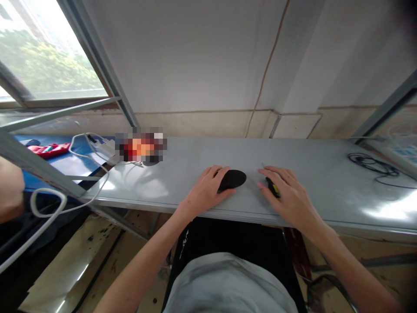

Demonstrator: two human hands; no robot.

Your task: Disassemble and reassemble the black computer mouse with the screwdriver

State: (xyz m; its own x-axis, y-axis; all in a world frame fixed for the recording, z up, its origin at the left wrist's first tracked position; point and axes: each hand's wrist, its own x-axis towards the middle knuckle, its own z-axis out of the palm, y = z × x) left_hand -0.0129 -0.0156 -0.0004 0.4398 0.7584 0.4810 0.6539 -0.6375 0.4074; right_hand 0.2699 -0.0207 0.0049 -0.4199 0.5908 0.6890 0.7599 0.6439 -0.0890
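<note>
My left hand (211, 187) is closed around the near end of a black computer mouse (235, 179), thumb on one side and fingers on the other. The mouse rests on or just over the grey tabletop; which one I cannot tell. To its right, my right hand (288, 191) grips a small screwdriver (273, 188) with a black and yellow handle. Its thin shaft pokes out past my fingertips, pointing away from me. A gap separates the screwdriver from the mouse.
The grey table (195, 152) runs along a wall. A coiled black cable (371, 163) lies at the right. At the left are a pixelated item (141, 147), a white cable (48, 213), a metal frame post (42, 161) and a blue surface with a red object (52, 150). Another person's arm (9, 189) shows there.
</note>
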